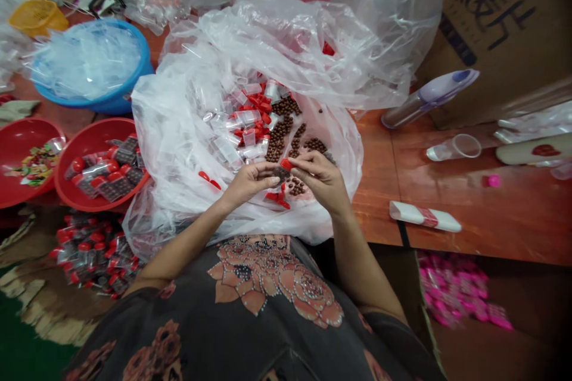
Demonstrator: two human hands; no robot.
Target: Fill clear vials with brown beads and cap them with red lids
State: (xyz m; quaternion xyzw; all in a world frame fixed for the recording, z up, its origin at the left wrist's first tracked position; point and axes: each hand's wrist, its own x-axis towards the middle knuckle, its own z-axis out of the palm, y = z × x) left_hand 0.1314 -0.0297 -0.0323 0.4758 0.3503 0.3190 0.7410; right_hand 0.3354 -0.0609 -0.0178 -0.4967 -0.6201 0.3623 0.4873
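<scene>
Between my two hands is a small clear bottle (281,174) with dark balls inside and a red cap (286,164) at its top. My left hand (252,181) is closed around the bottle's body. With thumb and fingers, my right hand (322,180) pinches the red cap. Around them, loose brown balls (280,138) lie in a large clear plastic bag (174,131) spread on the table. Behind my left hand, in the same bag, are many clear bottles (226,152) and red caps (254,101).
At left stand a red bowl (93,202) of filled bottles, another red bowl (18,193) with colourful wrappers and a blue basin (145,59) of clear plastic pieces. To the right are a tumbler (409,108), a plastic cup (456,147), a white roll (406,212) and a carton (513,65).
</scene>
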